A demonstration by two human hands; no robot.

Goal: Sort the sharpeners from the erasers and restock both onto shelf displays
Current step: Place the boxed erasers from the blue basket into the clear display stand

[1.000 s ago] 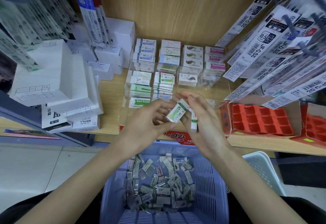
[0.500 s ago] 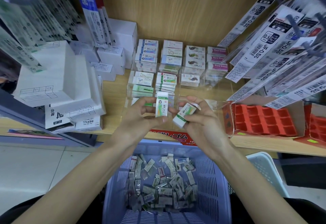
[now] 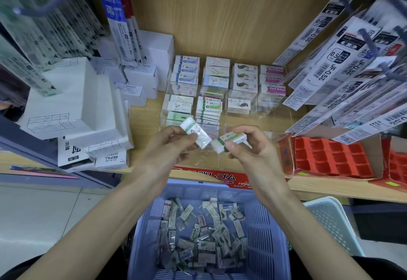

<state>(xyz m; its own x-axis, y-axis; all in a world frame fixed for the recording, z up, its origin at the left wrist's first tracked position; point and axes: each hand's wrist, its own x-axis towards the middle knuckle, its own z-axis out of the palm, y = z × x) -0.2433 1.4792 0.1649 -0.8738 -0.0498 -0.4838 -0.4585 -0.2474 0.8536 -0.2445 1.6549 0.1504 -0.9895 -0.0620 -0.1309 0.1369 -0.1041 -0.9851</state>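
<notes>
A wooden shelf with a wood back panel faces me; pale tiled floor lies near left

Stacks of plain white cardboard refill boxes sit on the left of my view. Hanging packs of pen refills crowd the right, red plastic moulded trays in cardboard below them. A white slotted plastic basket is near right.
</notes>
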